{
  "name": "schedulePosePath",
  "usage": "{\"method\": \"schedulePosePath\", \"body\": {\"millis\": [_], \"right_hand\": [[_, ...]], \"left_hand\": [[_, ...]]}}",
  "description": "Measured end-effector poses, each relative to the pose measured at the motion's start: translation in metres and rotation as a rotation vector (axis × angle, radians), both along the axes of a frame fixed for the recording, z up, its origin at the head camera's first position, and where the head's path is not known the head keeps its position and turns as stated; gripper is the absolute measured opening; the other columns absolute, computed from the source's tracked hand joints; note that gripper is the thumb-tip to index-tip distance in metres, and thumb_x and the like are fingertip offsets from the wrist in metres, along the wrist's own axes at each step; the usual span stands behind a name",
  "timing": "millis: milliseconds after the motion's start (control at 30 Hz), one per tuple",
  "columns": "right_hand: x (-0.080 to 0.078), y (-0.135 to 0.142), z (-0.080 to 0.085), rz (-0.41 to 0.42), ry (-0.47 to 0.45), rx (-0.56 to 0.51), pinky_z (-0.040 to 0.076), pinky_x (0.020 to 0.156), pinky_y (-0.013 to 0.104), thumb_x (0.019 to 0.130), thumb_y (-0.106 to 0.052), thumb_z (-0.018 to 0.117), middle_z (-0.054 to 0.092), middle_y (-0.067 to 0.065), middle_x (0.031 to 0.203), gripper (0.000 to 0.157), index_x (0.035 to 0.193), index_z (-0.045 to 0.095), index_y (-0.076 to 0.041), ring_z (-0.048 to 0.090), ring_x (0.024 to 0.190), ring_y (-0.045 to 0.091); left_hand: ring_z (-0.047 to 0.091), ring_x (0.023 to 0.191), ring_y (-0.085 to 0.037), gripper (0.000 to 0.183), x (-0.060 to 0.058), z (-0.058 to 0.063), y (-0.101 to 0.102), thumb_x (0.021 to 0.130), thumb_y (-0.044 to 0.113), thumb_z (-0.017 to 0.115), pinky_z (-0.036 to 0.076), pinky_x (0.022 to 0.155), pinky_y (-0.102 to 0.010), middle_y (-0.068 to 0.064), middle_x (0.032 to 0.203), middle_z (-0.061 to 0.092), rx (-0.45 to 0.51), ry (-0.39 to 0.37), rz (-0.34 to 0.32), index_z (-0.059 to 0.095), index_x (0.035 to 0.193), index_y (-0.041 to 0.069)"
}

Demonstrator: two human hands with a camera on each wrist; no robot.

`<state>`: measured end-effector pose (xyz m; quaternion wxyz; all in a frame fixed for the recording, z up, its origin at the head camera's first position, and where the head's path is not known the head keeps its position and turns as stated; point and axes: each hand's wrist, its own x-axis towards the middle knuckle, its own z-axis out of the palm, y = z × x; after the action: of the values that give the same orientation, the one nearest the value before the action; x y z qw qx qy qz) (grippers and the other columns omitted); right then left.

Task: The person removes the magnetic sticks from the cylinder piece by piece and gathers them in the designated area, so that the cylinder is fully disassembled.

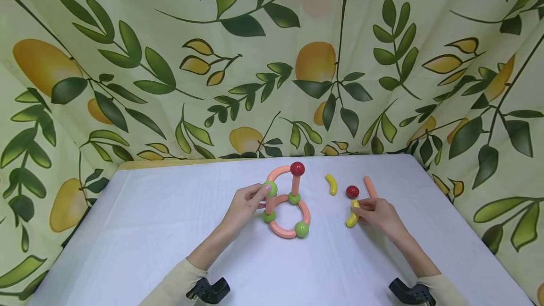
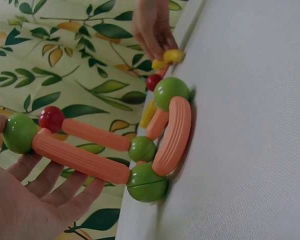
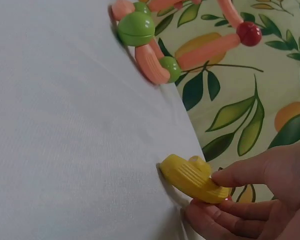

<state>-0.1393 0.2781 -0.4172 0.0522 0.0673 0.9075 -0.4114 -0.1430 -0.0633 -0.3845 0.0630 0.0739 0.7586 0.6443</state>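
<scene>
A toy frame of salmon rods and balls stands on the table, its base a ring of curved rods (image 1: 282, 233) joined by green balls (image 1: 301, 229). Two upright rods (image 1: 295, 185) rise from the ring, one topped by a red ball (image 1: 297, 169), the other by an upper green ball (image 2: 18, 134); a curved rod (image 1: 278, 172) links these tops. My left hand (image 1: 242, 207) holds the upper green ball, thumb on it and fingers behind the upright. To the right, my right hand (image 1: 382, 217) pinches a yellow curved rod (image 3: 190, 177) between thumb and fingers, close over the table.
Another yellow curved rod (image 1: 331, 185), a loose red ball (image 1: 352, 191) and a straight salmon rod (image 1: 369, 186) lie near my right hand. A leaf-patterned curtain (image 1: 255, 84) hangs behind the white-covered table (image 1: 170, 211).
</scene>
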Motion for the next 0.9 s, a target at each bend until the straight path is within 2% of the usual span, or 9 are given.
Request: {"method": "schedulePosePath", "body": {"millis": [300,533,767,900], "right_hand": [[0.0011,-0.0005,-0.0052,-0.012,0.024,0.105,0.05,0.055,0.024,0.086,-0.01,0.074,0.067,0.009,0.079,0.03,0.105,0.067,0.012,0.062,0.061,0.017],[0.0012,-0.0002,-0.0064,-0.015,0.043,0.123,0.047,0.053,0.025,0.086,-0.009,0.071,0.068,0.007,0.076,0.027,0.104,0.069,0.01,0.061,0.06,0.016],[0.0013,-0.0025,-0.0042,-0.009,0.042,0.12,0.047,0.054,0.026,0.087,-0.012,0.072,0.067,0.005,0.076,0.028,0.104,0.069,0.009,0.059,0.062,0.017],[0.0015,-0.0057,-0.0006,-0.004,0.044,0.143,0.047,0.053,0.026,0.089,-0.014,0.071,0.067,0.007,0.079,0.029,0.106,0.069,0.008,0.059,0.062,0.016]], "left_hand": [[0.063,0.107,-0.023,0.036,0.0003,0.0006,0.0003,0.1,0.033,0.057,0.054,0.091,-0.038,-0.009,0.106,0.07,-0.001,0.001,0.006,0.07,0.112,0.003],[0.064,0.106,-0.023,0.037,-0.0007,-0.0016,0.0004,0.099,0.035,0.058,0.053,0.092,-0.038,-0.01,0.106,0.071,-0.006,-0.008,0.004,0.07,0.111,0.003],[0.063,0.107,-0.024,0.041,-0.0007,-0.0026,-0.0002,0.099,0.042,0.055,0.053,0.092,-0.038,-0.017,0.094,0.07,-0.027,0.01,-0.015,0.07,0.106,0.004],[0.063,0.107,-0.022,0.04,-0.0008,-0.0027,-0.0004,0.099,0.043,0.056,0.053,0.093,-0.038,-0.013,0.097,0.07,-0.032,0.004,-0.016,0.071,0.105,0.007]]}}
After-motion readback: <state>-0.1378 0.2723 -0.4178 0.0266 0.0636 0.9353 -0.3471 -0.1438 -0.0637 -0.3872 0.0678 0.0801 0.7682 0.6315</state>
